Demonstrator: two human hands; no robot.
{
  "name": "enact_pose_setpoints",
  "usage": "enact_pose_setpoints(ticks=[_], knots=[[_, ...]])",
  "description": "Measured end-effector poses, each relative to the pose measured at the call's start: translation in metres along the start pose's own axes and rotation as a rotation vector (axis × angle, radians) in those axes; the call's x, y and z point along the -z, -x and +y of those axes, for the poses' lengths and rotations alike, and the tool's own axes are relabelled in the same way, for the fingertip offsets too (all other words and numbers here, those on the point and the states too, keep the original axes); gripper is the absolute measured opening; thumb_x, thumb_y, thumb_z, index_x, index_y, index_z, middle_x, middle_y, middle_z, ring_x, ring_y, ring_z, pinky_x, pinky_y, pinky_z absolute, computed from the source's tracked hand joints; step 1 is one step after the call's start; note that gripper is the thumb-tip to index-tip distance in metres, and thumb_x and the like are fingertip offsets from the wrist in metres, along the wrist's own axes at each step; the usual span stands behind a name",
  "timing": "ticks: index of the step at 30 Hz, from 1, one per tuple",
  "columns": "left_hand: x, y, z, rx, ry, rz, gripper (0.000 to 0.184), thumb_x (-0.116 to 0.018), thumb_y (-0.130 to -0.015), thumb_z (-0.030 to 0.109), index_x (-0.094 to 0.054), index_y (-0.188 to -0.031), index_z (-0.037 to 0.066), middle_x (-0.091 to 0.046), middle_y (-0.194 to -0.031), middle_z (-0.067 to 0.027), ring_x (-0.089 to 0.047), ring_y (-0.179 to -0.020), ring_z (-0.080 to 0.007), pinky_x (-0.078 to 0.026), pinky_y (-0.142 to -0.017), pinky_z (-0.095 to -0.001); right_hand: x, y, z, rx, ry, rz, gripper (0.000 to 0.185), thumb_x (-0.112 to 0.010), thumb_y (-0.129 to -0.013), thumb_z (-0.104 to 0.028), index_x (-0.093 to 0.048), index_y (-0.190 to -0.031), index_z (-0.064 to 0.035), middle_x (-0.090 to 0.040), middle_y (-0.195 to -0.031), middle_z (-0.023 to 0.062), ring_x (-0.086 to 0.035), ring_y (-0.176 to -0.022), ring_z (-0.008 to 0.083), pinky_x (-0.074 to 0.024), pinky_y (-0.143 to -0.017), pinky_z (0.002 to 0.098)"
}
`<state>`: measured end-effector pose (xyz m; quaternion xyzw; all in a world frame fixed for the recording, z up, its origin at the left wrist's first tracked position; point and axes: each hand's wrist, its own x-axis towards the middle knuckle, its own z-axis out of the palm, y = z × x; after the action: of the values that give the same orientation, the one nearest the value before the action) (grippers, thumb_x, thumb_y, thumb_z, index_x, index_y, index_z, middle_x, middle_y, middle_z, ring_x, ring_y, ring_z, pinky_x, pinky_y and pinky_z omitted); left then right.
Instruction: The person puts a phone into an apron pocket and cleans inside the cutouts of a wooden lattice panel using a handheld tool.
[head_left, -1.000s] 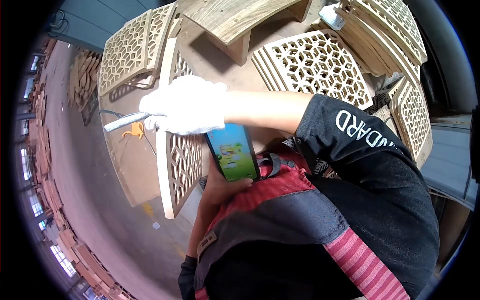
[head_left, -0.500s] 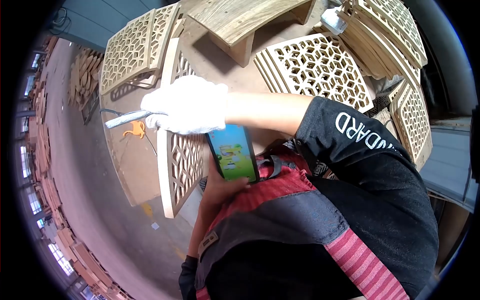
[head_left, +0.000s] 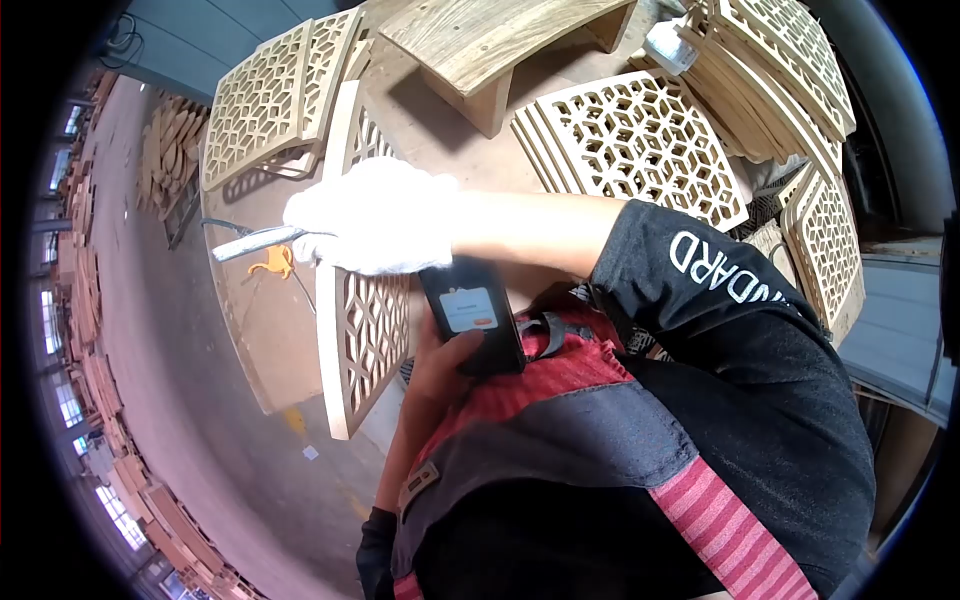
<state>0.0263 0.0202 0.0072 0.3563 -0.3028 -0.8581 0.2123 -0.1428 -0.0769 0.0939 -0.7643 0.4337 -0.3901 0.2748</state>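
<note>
Black rectangular smartphone (head_left: pixel 468 308), one: lying in your bare left hand (head_left: pixel 435 370), just ahead of your red-and-grey cloth apron (head_left: pixel 570 390); its dark screen is showing a pale pop-up box. Your left hand is wrapping the lower end of the phone, thumb crossing the glass.

White-gloved right hand (head_left: pixel 375 215), one: you are extending it across the phone's upper end and holding a slim grey-blue rod (head_left: pixel 258 242), which is sticking out past the fingers. The glare on the glove is hiding how firmly it is also pressing the panel below; that cannot be told.

Pale wooden lattice panel with a thick plain edge (head_left: pixel 337 350), one: standing on edge, passing beneath your glove.

Small orange object (head_left: pixel 272 262), one: lying just beside that panel on the brown desk (head_left: pixel 235 320).

Low grained-wood stand (head_left: pixel 490 40), one: standing beyond your glove.

Flat pale lattice panels, stacked (head_left: pixel 640 140): lying near the stand. Further lattice panels (head_left: pixel 265 100): resting at the desk's far left.
</note>
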Motion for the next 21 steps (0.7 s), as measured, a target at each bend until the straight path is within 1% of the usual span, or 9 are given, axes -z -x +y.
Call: enact_pose_setpoints(ticks=[1, 4, 7, 9, 10, 13, 16, 19, 21], knots=[[0.001, -0.002, 0.000, -0.001, -0.015, 0.001, 0.054, -0.062, -0.078, -0.002, -0.045, -0.129, 0.001, -0.061, -0.112, -0.0129, -0.063, -0.101, -0.0226, -0.053, -0.088, -0.0364, 0.001, 0.000, -0.001, -0.019, -0.009, -0.011, 0.025, -0.053, -0.092, -0.024, -0.063, -0.112, -0.0112, -0.071, -0.095, 0.0091, -0.068, -0.082, 0.0271, -0.0546, -0.073, 0.0336], [-0.010, -0.003, 0.005, 0.010, -0.224, 0.132, 0.059, -0.064, -0.076, 0.009, -0.046, -0.131, 0.000, -0.063, -0.105, -0.0114, -0.065, -0.091, -0.0227, -0.056, -0.083, -0.0342, 0.003, -0.001, -0.006, -0.061, -0.018, -0.041, 0.026, -0.053, -0.092, -0.024, -0.063, -0.112, -0.0109, -0.070, -0.097, 0.0098, -0.068, -0.083, 0.0277, -0.0546, -0.073, 0.0343], [-0.013, -0.001, 0.009, 0.039, -0.176, 0.152, 0.061, -0.063, -0.075, 0.005, -0.045, -0.133, 0.000, -0.062, -0.109, -0.0129, -0.065, -0.096, -0.0238, -0.055, -0.086, -0.0349, 0.004, -0.003, -0.008, -0.048, 0.040, -0.056, 0.026, -0.053, -0.092, -0.024, -0.062, -0.111, -0.0105, -0.070, -0.098, 0.0101, -0.067, -0.085, 0.0284, -0.0546, -0.074, 0.0351], [-0.007, 0.000, 0.006, -0.008, -0.044, 0.098, 0.066, -0.063, -0.072, 0.002, -0.042, -0.135, 0.000, -0.061, -0.113, -0.0135, -0.064, -0.101, -0.0257, -0.054, -0.088, -0.0367, 0.001, -0.005, -0.007, -0.003, 0.118, -0.053, 0.025, -0.053, -0.091, -0.024, -0.061, -0.110, -0.0103, -0.069, -0.097, 0.0100, -0.067, -0.086, 0.0289, -0.0545, -0.074, 0.0358], [-0.005, 0.001, 0.005, -0.031, 0.022, 0.071, 0.069, -0.064, -0.071, 0.000, -0.041, -0.136, 0.000, -0.061, -0.115, -0.0139, -0.063, -0.103, -0.0267, -0.054, -0.089, -0.0376, -0.001, -0.005, -0.004, 0.019, 0.091, -0.040, 0.024, -0.053, -0.090, -0.023, -0.061, -0.109, -0.0104, -0.069, -0.096, 0.0099, -0.067, -0.086, 0.0294, -0.0544, -0.074, 0.0362], [-0.002, 0.004, 0.007, -0.067, 0.020, -0.103, 0.080, -0.067, -0.066, -0.002, -0.036, -0.140, 0.001, -0.059, -0.119, -0.0149, -0.061, -0.110, -0.0299, -0.052, -0.092, -0.0421, -0.004, -0.006, 0.000, 0.055, 0.026, -0.021, 0.021, -0.053, -0.089, -0.022, -0.060, -0.106, -0.0108, -0.068, -0.095, 0.0098, -0.067, -0.085, 0.0307, -0.0540, -0.073, 0.0374], [0.003, 0.007, 0.004, -0.052, -0.066, -0.059, 0.088, -0.071, -0.061, -0.003, -0.033, -0.141, 0.001, -0.059, -0.120, -0.0152, -0.060, -0.112, -0.0320, -0.051, -0.095, -0.0458, -0.003, -0.008, -0.003, 0.041, 0.010, -0.037, 0.020, -0.053, -0.088, -0.022, -0.059, -0.103, -0.0115, -0.068, -0.094, 0.0098, -0.066, -0.085, 0.0320, -0.0537, -0.073, 0.0383], [0.009, 0.006, 0.007, 0.003, -0.101, -0.147, 0.087, -0.073, -0.061, -0.005, -0.036, -0.139, 0.001, -0.059, -0.121, -0.0163, -0.059, -0.116, -0.0315, -0.052, -0.095, -0.0445, -0.004, -0.009, -0.005, 0.054, 0.023, -0.025, 0.019, -0.053, -0.088, -0.023, -0.059, -0.102, -0.0120, -0.067, -0.092, 0.0100, -0.066, -0.084, 0.0329, -0.0533, -0.072, 0.0391], [0.006, 0.008, 0.011, 0.052, -0.096, -0.155, 0.080, -0.072, -0.062, -0.007, -0.041, -0.136, 0.000, -0.061, -0.118, -0.0157, -0.060, -0.114, -0.0304, -0.053, -0.093, -0.0424, -0.006, -0.010, -0.002, 0.095, 0.003, -0.006, 0.019, -0.053, -0.089, -0.025, -0.059, -0.101, -0.0122, -0.067, -0.091, 0.0104, -0.065, -0.083, 0.0336, -0.0529, -0.072, 0.0398]])
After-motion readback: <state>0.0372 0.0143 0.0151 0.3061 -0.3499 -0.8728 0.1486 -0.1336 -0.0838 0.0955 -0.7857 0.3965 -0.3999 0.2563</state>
